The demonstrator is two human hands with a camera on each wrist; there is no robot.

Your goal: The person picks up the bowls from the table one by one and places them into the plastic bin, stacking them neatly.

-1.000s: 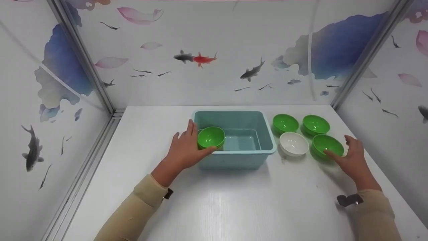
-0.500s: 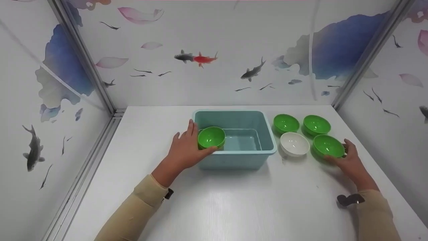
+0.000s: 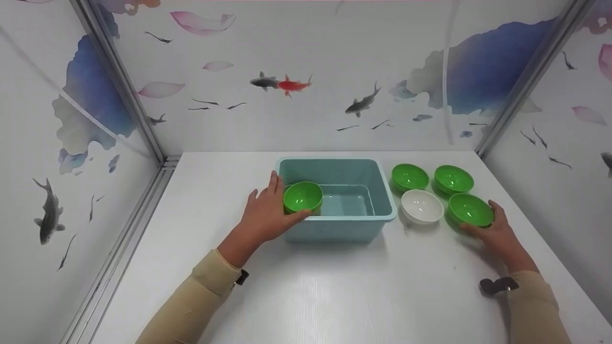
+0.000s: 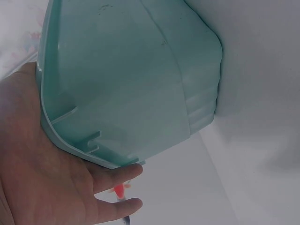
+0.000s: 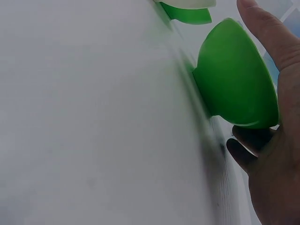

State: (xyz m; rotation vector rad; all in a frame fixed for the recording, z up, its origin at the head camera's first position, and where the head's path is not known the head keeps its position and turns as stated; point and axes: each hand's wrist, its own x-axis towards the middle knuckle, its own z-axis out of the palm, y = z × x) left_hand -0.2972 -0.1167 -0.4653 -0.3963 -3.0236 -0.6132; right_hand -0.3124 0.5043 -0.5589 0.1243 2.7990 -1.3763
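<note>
In the head view my left hand (image 3: pixel 262 215) rests on the front left corner of the pale blue plastic tub (image 3: pixel 334 231). Its thumb lies along the front rim, and the straight fingers reach along the left side. Inside the tub, at the left, sits a green bowl (image 3: pixel 303 196) with another rim showing just beneath it. My right hand (image 3: pixel 499 234) is round the near right green bowl (image 3: pixel 470 210), thumb at the near edge and fingers at the right edge. In the right wrist view this bowl (image 5: pixel 234 77) stands upright, its foot at the white table.
A white bowl (image 3: pixel 422 207) stands just left of the gripped one. Behind them are two more green bowls, one (image 3: pixel 409 177) beside the tub and one (image 3: pixel 453 179) farther right. Patterned wall panels (image 3: pixel 306 119) enclose the white table (image 3: pixel 306 296) at the back and sides.
My right hand has moved in to the left, and its thumb and fingers have come against the near right green bowl. The left hand and the tub have stayed in place.
</note>
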